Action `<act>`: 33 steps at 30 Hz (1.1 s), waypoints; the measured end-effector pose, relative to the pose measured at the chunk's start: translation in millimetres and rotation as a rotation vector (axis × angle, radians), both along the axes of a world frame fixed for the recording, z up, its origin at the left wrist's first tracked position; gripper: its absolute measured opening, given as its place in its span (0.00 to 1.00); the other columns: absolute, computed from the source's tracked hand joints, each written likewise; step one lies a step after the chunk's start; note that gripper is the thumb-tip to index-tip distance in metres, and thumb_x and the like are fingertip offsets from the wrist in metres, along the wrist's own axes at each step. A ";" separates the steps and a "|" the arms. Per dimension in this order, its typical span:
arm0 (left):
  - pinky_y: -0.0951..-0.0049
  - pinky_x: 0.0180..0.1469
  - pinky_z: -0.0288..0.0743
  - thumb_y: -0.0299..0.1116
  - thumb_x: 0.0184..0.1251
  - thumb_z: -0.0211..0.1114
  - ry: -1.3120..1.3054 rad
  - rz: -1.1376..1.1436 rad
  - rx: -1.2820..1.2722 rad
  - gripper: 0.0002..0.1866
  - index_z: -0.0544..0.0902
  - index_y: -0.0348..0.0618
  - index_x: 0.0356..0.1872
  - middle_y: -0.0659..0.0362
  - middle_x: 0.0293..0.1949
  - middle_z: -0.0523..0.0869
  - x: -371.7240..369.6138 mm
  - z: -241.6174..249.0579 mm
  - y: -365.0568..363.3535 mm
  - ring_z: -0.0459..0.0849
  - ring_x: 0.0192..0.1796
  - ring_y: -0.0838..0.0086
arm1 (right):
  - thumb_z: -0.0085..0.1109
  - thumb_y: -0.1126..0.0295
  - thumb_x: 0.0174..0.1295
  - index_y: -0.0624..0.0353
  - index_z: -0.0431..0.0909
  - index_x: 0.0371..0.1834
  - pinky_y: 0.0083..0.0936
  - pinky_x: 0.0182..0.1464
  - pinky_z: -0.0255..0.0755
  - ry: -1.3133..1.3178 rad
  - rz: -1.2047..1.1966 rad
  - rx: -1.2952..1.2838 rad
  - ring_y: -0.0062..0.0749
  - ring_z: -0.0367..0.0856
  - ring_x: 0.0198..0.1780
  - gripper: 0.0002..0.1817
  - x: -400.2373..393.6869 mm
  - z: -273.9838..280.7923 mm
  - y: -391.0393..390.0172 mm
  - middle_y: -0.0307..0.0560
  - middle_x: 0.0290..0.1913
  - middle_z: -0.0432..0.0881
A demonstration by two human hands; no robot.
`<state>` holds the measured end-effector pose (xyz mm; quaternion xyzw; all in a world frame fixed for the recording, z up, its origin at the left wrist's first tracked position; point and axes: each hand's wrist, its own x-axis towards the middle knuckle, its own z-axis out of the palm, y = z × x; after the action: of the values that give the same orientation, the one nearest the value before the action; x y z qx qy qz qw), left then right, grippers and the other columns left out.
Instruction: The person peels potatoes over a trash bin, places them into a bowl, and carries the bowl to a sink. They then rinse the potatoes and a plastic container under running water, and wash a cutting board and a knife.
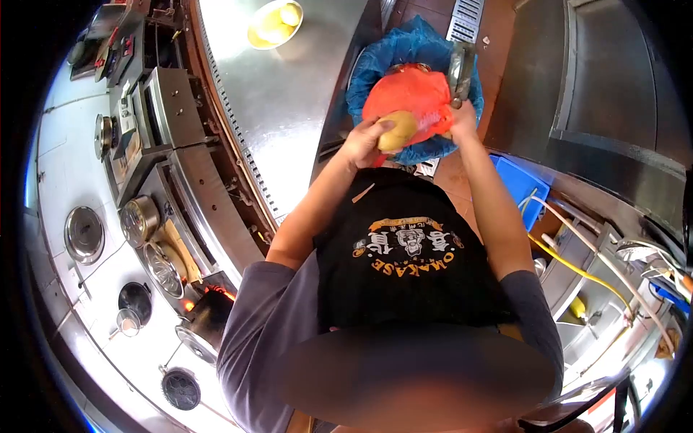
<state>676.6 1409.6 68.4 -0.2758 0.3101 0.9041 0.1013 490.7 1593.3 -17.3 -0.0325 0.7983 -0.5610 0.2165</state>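
Observation:
My left hand [362,143] is closed around a yellow-brown potato [398,130], thumb on top, over a bin lined with a blue plastic bag [368,68]. A red plastic bag [408,92] lies in the bin's mouth, behind and beneath the potato. To the right, my right hand [463,121] is closed at the lower end of what looks like a broad-bladed knife [462,66], its grey blade pointing away from me. The right fingers are close against the red bag's edge, and their undersides are hidden.
A steel table [281,101] runs left of the bin, with a bowl [254,36] of peeled potatoes at its far end. Stoves and pots [139,219] line the far left. On the right are a blue crate [516,189], hoses [577,270] and a steel cabinet [613,79].

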 end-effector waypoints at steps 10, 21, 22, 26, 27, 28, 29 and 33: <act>0.77 0.39 0.72 0.54 0.72 0.52 0.004 0.131 0.332 0.27 0.74 0.46 0.62 0.55 0.53 0.83 1.3 8.4 -10.1 0.83 0.45 0.65 | 0.61 0.56 0.61 0.63 0.73 0.42 0.46 0.47 0.75 0.297 0.260 0.675 0.57 0.83 0.42 0.20 -23.8 0.7 23.3 0.60 0.40 0.83; 0.63 0.51 0.75 0.62 0.71 0.44 0.016 0.201 0.316 0.30 0.76 0.52 0.58 0.58 0.53 0.82 -21.5 1.3 0.5 0.80 0.54 0.64 | 0.59 0.69 0.59 0.51 0.78 0.55 0.33 0.45 0.76 0.857 0.684 0.093 0.42 0.80 0.44 0.18 80.1 126.1 4.5 0.44 0.40 0.78; 0.64 0.50 0.74 0.62 0.71 0.45 -0.016 0.195 0.316 0.28 0.76 0.53 0.57 0.58 0.52 0.83 -23.1 7.4 4.6 0.80 0.53 0.65 | 0.59 0.69 0.59 0.51 0.78 0.55 0.33 0.45 0.76 0.849 0.671 0.097 0.42 0.80 0.44 0.18 80.6 126.5 6.8 0.44 0.40 0.78; 0.65 0.44 0.75 0.62 0.70 0.47 -0.049 0.292 0.223 0.30 0.76 0.48 0.57 0.53 0.48 0.83 -19.7 -2.5 11.2 0.81 0.45 0.64 | 0.57 0.68 0.62 0.51 0.78 0.57 0.35 0.46 0.76 0.804 0.617 0.044 0.44 0.80 0.45 0.18 66.8 103.1 16.8 0.48 0.43 0.81; 0.66 0.41 0.74 0.62 0.70 0.47 -0.059 0.247 0.205 0.30 0.75 0.47 0.57 0.53 0.46 0.82 -18.5 5.8 10.5 0.81 0.42 0.65 | 0.55 0.67 0.64 0.52 0.78 0.58 0.35 0.47 0.76 0.717 0.545 0.002 0.45 0.80 0.45 0.18 57.8 86.4 24.4 0.50 0.44 0.82; 0.67 0.38 0.73 0.61 0.70 0.46 -0.064 0.207 0.186 0.30 0.75 0.46 0.57 0.52 0.45 0.82 -16.6 11.5 8.2 0.80 0.40 0.66 | 0.54 0.66 0.66 0.52 0.77 0.59 0.35 0.48 0.75 0.293 0.554 0.078 0.46 0.80 0.46 0.18 47.9 50.6 36.9 0.52 0.45 0.82; 0.72 0.38 0.73 0.65 0.68 0.47 -0.019 0.140 0.247 0.32 0.75 0.49 0.57 0.53 0.47 0.83 -9.7 6.0 4.1 0.82 0.43 0.64 | 0.52 0.64 0.67 0.53 0.76 0.59 0.35 0.50 0.75 -0.132 0.550 0.147 0.47 0.81 0.47 0.18 43.7 9.2 55.0 0.54 0.46 0.83; 0.71 0.39 0.75 0.66 0.67 0.48 -0.015 0.188 0.330 0.34 0.76 0.47 0.57 0.53 0.48 0.83 -10.2 10.5 3.3 0.82 0.46 0.62 | 0.52 0.62 0.67 0.54 0.76 0.60 0.35 0.52 0.74 -0.235 0.527 0.335 0.46 0.81 0.51 0.20 56.0 -18.1 84.4 0.56 0.48 0.83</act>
<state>666.4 1412.9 78.9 -0.2900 0.1297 0.9461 0.0626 546.6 1677.7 -35.4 -0.1369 0.8133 -0.3466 0.4469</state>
